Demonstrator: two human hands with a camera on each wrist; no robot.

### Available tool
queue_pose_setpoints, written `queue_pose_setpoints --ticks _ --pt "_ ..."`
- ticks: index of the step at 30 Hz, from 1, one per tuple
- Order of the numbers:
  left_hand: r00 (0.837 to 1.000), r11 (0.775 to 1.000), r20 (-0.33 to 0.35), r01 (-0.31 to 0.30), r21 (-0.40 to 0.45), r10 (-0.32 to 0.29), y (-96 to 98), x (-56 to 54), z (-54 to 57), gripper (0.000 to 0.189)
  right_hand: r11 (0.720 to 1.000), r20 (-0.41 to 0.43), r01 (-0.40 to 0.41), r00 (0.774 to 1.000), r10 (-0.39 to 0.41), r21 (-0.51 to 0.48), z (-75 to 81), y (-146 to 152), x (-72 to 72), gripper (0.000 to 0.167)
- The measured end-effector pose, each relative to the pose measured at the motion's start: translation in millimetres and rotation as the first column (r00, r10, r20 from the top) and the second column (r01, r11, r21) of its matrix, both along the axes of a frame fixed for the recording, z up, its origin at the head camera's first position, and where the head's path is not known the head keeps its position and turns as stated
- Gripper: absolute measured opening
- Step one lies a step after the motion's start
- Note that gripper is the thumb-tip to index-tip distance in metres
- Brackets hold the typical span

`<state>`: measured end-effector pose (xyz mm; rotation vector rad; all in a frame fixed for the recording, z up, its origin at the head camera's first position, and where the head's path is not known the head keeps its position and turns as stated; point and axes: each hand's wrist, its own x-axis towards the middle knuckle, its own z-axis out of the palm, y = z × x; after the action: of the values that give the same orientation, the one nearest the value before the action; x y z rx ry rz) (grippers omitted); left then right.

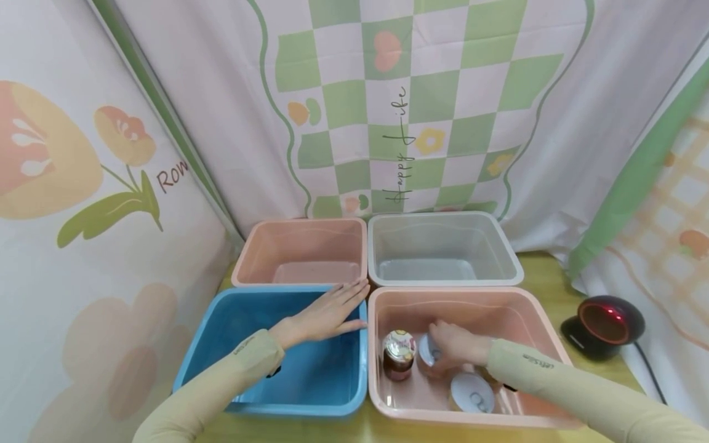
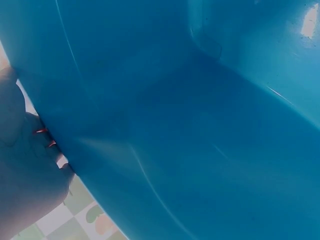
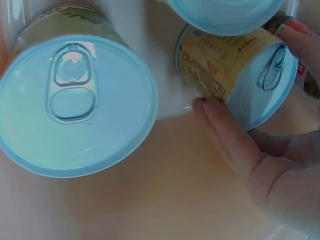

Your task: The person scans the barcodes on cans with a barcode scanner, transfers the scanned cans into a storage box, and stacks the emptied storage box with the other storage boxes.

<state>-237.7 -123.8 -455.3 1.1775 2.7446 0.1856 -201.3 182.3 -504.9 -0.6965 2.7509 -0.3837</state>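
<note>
My right hand (image 1: 456, 344) is inside the front pink bin (image 1: 454, 296). Its thumb and fingers grip a pull-tab can (image 3: 215, 62) with a yellow label, tilted in the right wrist view. Beside it stands a dark glass jar (image 1: 399, 355) with a patterned lid. Another pull-tab can (image 1: 472, 394) is near the bin's front wall. A large can (image 3: 75, 105) also shows in the right wrist view, mostly covered by my forearm from the head. My left hand (image 1: 329, 311) rests with straight fingers on the right rim of the blue bin (image 1: 360, 369).
Behind stand a second pink bin (image 1: 299, 226) on the left and a grey-white bin (image 1: 437, 218) on the right. A black device (image 1: 609, 323) with red lights and a cable sits at the table's right side. Printed curtains (image 1: 388, 92) surround the table.
</note>
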Motion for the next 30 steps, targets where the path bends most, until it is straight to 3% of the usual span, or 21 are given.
queue_pose_setpoints --ticks 7,13,19,23,30 --pt "1.0 1.0 -0.001 -0.007 -0.001 0.007 -0.1 0.2 0.6 0.078 0.991 -0.149 -0.137 0.979 0.137 0.012 -5.8 5 -3.9 0.071" --pt "1.0 1.0 -0.004 -0.002 0.003 0.002 0.3 -0.2 1.6 0.078 0.999 -0.089 -0.052 0.995 0.052 -0.002 -2.7 3 -2.0 0.076" --pt "1.0 1.0 -0.007 0.003 0.01 -0.003 0.3 -1.2 0.3 0.078 1.0 -0.072 0.006 0.997 -0.006 0.006 -3.6 0 -2.5 0.067" --pt "1.0 1.0 -0.014 0.007 0.008 -0.007 0.2 -1.4 -1.5 0.078 1.0 -0.076 -0.006 0.997 0.009 0.03 -2.8 0 -2.2 0.066" --pt "1.0 1.0 -0.004 -0.001 0.011 0.001 -0.1 -0.8 -4.0 0.078 0.995 -0.104 -0.081 0.991 0.087 0.056 9.1 6 -1.7 0.083"
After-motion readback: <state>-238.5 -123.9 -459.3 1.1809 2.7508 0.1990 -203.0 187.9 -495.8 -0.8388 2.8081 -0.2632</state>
